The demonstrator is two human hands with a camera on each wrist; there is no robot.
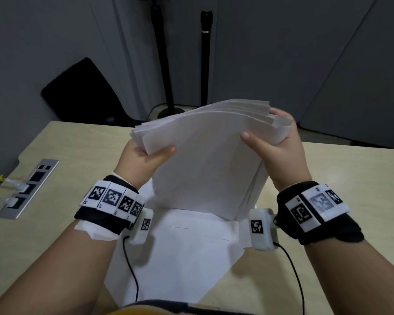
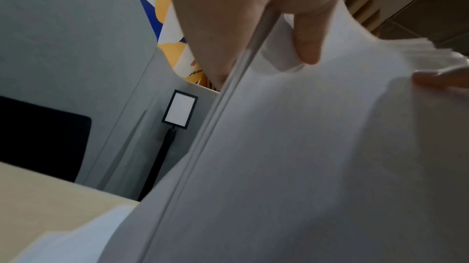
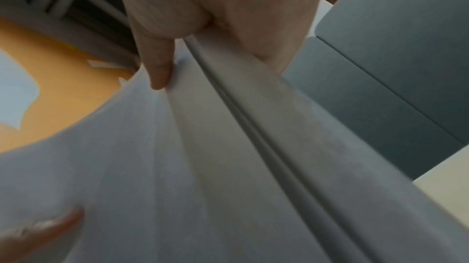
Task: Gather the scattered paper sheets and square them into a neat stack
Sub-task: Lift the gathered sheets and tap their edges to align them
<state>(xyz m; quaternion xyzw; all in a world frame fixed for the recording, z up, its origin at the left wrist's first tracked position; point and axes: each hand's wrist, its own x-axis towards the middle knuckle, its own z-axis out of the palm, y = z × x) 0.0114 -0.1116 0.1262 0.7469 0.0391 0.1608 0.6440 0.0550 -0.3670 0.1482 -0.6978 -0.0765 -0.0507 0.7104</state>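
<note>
A thick bundle of white paper sheets (image 1: 203,160) stands on its lower edge, tilted, over the table, its top edges fanned and uneven. My left hand (image 1: 143,155) grips its upper left edge, thumb in front and fingers behind. My right hand (image 1: 273,144) grips the upper right edge the same way. In the left wrist view the left thumb (image 2: 307,44) presses on the bundle (image 2: 304,157). The right wrist view shows the right thumb (image 3: 157,66) on the front sheet (image 3: 142,167). More loose sheets (image 1: 175,253) lie flat on the table under the bundle, skewed to one another.
The light wooden table (image 1: 66,151) carries a metal socket panel (image 1: 30,189) with plugs at its left edge. Two black stands (image 1: 164,64) and a dark chair back (image 1: 84,92) are behind the table. Cables from my wrist cameras trail over the flat sheets.
</note>
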